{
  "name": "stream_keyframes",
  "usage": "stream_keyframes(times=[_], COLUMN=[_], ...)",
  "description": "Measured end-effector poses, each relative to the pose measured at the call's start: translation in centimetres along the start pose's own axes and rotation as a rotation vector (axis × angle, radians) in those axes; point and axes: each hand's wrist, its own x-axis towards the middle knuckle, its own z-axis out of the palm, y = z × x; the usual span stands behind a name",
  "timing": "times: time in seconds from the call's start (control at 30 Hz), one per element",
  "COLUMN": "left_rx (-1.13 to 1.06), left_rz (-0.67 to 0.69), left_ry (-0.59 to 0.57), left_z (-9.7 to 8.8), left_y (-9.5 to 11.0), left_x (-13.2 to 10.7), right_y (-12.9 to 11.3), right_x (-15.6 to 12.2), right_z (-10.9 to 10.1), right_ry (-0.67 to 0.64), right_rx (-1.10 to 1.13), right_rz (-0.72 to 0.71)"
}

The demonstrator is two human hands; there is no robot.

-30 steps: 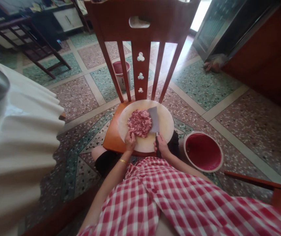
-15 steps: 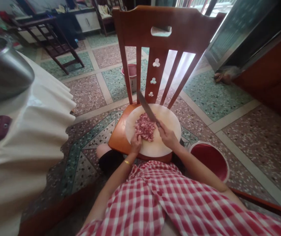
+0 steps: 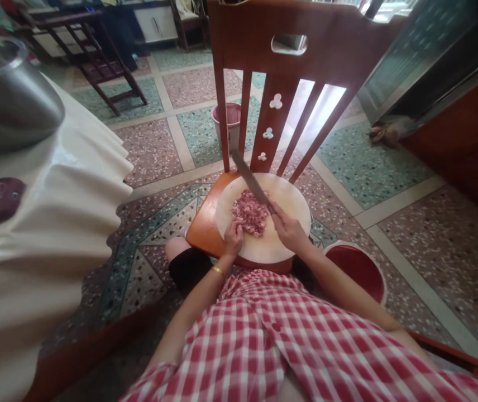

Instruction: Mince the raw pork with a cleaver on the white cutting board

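- Right hand (image 3: pixel 289 229): fingers clamped on the cleaver (image 3: pixel 251 180).
- Over the meat (image 3: pixel 250 214), its long axis slants; tip points away and left.
- Left hand (image 3: pixel 233 238): fingers bent at meat's edge; grip unclear.

A wooden chair (image 3: pixel 247 47) carries the work on its orange-brown seat (image 3: pixel 206 226). A round, pale cutting board (image 3: pixel 283 243) lies directly on the seat (whose left side shows past the rim), with chopped meat (image 3: pixel 248 213) heaped on it, left of its middle. The chair stands on a speckled floor (image 3: pixel 415 223) of green and reddish-brown panels divided by pale strips.
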Motion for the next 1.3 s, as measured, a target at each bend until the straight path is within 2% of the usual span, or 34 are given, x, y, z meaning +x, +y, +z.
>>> stream_keyframes(times=[0.07, 0.1, 0.2, 0.27, 0.33, 0.4, 0.5, 0.53, 0.63, 0.7, 0.77, 0.87, 0.93, 1.0, 1.13, 1.3], left_rx=[-0.003, -0.003, 0.009, 0.009, -0.003, -0.014, -0.020, -0.021, -0.007, 0.001, -0.003, -0.004, -0.006, -0.006, 0.017, 0.017], left_rz=[-0.004, -0.006, -0.024, -0.027, -0.008, 0.014, 0.019, 0.014, -0.009, -0.014, 0.000, 0.016, 0.011, 0.001, -0.010, 0.004], left_ry=[0.002, 0.004, 0.012, 0.009, 0.007, 0.014, 0.024, 0.026, 0.033, 0.027, 0.011, 0.004, 0.006, 0.012, 0.018, 0.014], left_z=[0.0, 0.0, -0.1, -0.2, -0.2, -0.2, -0.1, -0.1, 0.0, -0.1, -0.1, -0.1, -0.1, -0.1, 0.0, 0.0], left_y=[0.1, 0.1, 0.2, 0.3, 0.4, 0.4, 0.4, 0.4, 0.3, 0.3, 0.4, 0.4, 0.5, 0.5, 0.4, 0.4], left_x=[0.0, 0.0, 0.0, 0.0, 0.0, 0.1, 0.0, 0.0, 0.0, 0.0, 0.1, 0.1, 0.1, 0.1, 0.1, 0.1], right_y=[-0.2, 0.2, 1.8, 1.9, 0.8, -0.7, -1.3, -0.8, 1.4, 2.0, 1.3, -0.7, -0.9, 0.2, 3.8, 5.3], right_x=[-0.3, -0.6, -1.6, -1.7, -1.5, -1.2, -1.3, -1.5, -2.1, -2.1, -1.9, -1.6, -1.7, -2.1, -3.0, -3.1], right_z=[0.1, 0.6, 2.4, 2.5, 1.5, 0.3, 0.4, 1.0, 2.8, 2.8, 1.6, -0.2, -0.1, 1.1, 3.9, 4.5], right_ry=[0.064, 0.048, -0.157, -0.253, -0.215, -0.104, 0.020, 0.006, -0.155, -0.216, -0.167, -0.021, 0.030, -0.030, -0.232, -0.208], right_rx=[0.015, -0.003, -0.147, -0.209, -0.167, -0.071, 0.010, -0.003, -0.111, -0.140, -0.101, -0.020, -0.002, -0.034, -0.173, -0.098], right_rz=[-0.027, -0.016, 0.093, 0.154, 0.115, 0.006, -0.083, -0.067, 0.065, 0.119, 0.088, -0.012, -0.031, 0.008, 0.153, 0.155])
